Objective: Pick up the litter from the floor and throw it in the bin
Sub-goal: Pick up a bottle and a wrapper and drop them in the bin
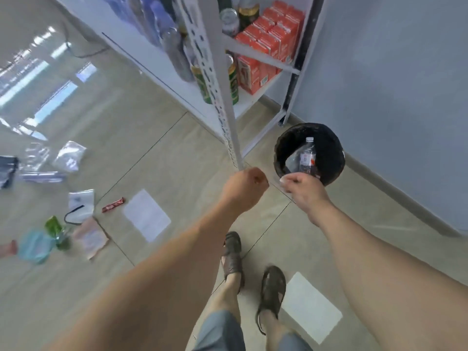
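Observation:
The black round bin (334,153) stands on the floor by the wall. Inside it lie a clear plastic bottle (307,154) and a clear wrapper. My right hand (302,187) hovers over the bin's near rim with fingers bent down. It hides the bottle's base, so contact is unclear. My left hand (244,190) is a closed fist just left of it, with nothing visible in it. Litter lies on the floor to the left: a white paper sheet (147,215), a red snack wrapper (114,204), plastic bags (68,157), a green bottle (57,231).
A white metal shelf rack (225,107) with cans and red cartons stands just behind my hands, its corner post close to my left fist. Another white sheet (311,306) lies by my sandalled feet (231,257). The grey wall runs along the right.

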